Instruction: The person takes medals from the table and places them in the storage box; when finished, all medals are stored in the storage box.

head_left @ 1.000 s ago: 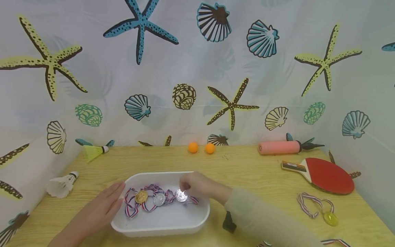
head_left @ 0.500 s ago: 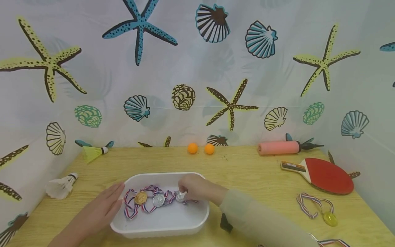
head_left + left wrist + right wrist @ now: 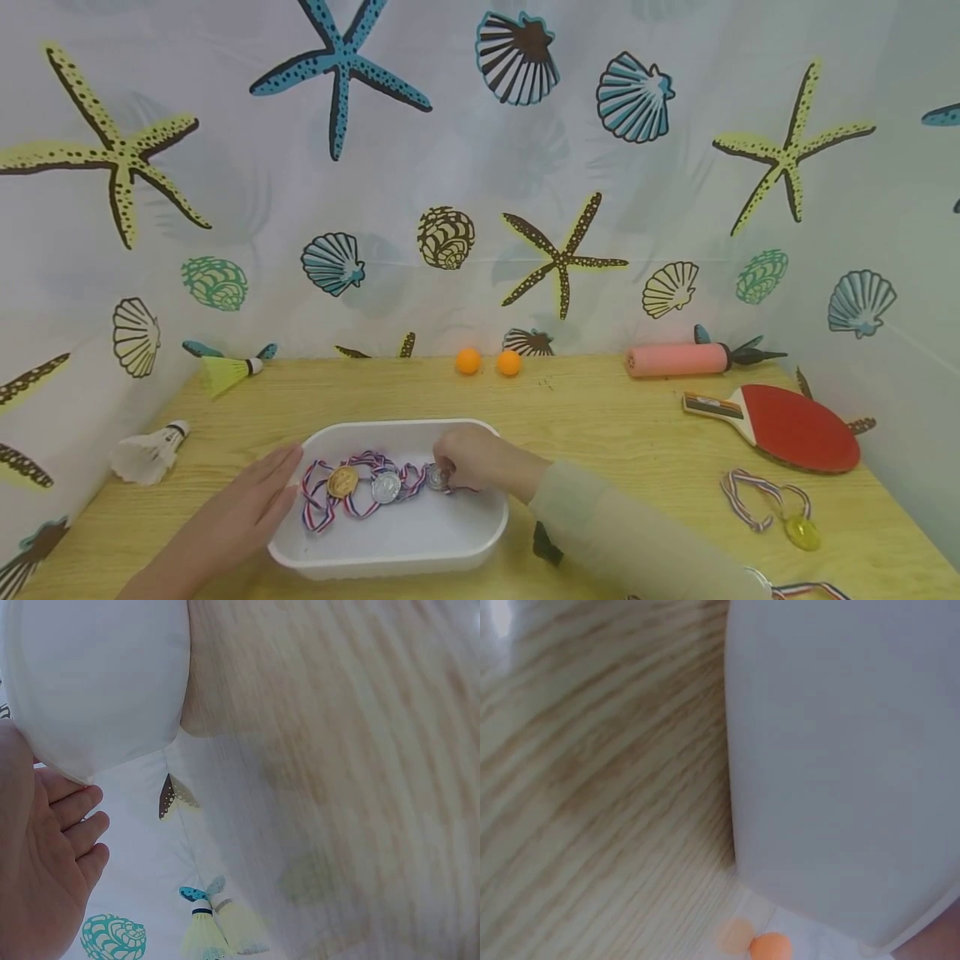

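Note:
A white oval tub [image 3: 390, 560] sits on the table, with ribboned medals inside. A gold medal [image 3: 342, 482] lies at the left, and beside it is a silver medal [image 3: 386, 487]. My right hand [image 3: 480, 457] reaches over the tub's right end, fingers curled, pinching another silver medal [image 3: 435, 477] low in the tub; its right part is hidden by the fingertips. My left hand [image 3: 243, 504] rests against the tub's left end with straight fingers. In the left wrist view, the left hand's fingers [image 3: 79, 825] lie at the tub's rim.
Two orange balls [image 3: 468, 361] stand along the back. A pink pump [image 3: 675, 360], a red table-tennis bat [image 3: 802, 429] and a yellow medal [image 3: 802, 532] lie at right. Shuttlecocks [image 3: 150, 452] are at left. A dark object [image 3: 547, 546] lies partly under the right sleeve.
The right hand and its medal have shifted slightly, and more of that medal's face is now covered by the fingers. The left hand keeps its place on the tub.

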Motion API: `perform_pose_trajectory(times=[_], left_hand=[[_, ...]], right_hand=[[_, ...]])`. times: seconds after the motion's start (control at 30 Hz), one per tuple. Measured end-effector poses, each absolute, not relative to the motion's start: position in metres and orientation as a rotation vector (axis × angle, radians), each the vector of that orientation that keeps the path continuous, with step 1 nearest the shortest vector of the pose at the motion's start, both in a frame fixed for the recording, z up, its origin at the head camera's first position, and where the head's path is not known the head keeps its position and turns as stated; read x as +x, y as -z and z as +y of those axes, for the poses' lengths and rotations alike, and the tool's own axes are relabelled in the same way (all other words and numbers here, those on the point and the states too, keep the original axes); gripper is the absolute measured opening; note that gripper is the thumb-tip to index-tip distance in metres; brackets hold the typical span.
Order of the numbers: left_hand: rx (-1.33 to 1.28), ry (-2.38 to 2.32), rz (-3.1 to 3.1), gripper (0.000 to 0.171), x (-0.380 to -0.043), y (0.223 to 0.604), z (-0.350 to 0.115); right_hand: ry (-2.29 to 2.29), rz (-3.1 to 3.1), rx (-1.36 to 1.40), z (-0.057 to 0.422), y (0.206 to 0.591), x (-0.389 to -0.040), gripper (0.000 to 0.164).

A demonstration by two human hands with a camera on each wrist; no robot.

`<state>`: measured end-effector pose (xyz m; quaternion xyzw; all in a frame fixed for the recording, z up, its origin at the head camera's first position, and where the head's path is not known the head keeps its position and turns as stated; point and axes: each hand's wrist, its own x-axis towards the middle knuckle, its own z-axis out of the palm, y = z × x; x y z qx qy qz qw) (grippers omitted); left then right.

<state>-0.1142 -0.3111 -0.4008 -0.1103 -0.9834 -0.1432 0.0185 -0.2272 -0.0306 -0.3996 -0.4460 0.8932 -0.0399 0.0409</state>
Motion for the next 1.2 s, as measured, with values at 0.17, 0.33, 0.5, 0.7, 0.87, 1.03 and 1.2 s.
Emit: perform_pose_trajectory(times=[0.17, 0.33, 0.5, 0.7, 0.87, 1.03, 1.2], left_hand=[[-0.348, 0.437, -3.044, 0.058, -0.114, 0.401, -0.311], [-0.340, 0.444, -3.056, 0.059, -0.115, 0.401, -0.310], [-0.335, 0.445, -3.061, 0.060, -0.115, 0.401, -0.310], [-0.336, 0.439, -3.060, 0.059, -0.115, 0.401, -0.310], [-0.338, 0.425, -3.057, 0.058, -0.115, 0.402, -0.309], [-0.351, 0.414, -3.051, 0.056, -0.115, 0.402, -0.309], [-0.354, 0.408, -3.048, 0.055, -0.115, 0.403, -0.309]], right_hand=[[0.182, 2.710, -1.335, -0.030, 0.398, -0.227, 0.013], [0.296, 2.680, -1.246, -0.028, 0.395, -0.227, 0.010], [0.415, 2.658, -1.169, -0.019, 0.386, -0.225, 0.013], [0.565, 2.667, -1.262, 0.008, 0.360, -0.223, 0.017], [0.758, 2.697, -1.289, 0.047, 0.338, -0.215, 0.013], [0.882, 2.735, -1.211, 0.090, 0.327, -0.202, 0.015], [0.967, 2.671, -1.130, 0.132, 0.330, -0.185, 0.016]])
